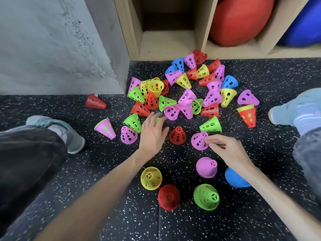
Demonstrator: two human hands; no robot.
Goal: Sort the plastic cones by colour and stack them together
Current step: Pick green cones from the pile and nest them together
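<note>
A loose pile of perforated plastic cones point(187, 91) in pink, red, yellow, green and blue lies on the dark speckled floor. Nearer me stand five sorted stacks: yellow point(151, 178), red point(168, 197), green point(206, 197), pink point(206, 167) and blue point(233, 180), the blue one partly behind my right wrist. My left hand point(152, 133) reaches forward with fingers spread over a green cone, which it mostly hides, beside a pink cone point(171, 112). My right hand point(221, 146) pinches the rim of a pink cone point(199, 140). A red cone point(177, 135) stands between my hands.
My legs and grey shoes point(69, 133) flank the work area left and right. A wooden shelf unit point(173, 40) with a red ball point(241, 18) and a blue one stands behind the pile. A concrete wall point(52, 40) closes the left. A lone red cone point(95, 101) lies by the wall.
</note>
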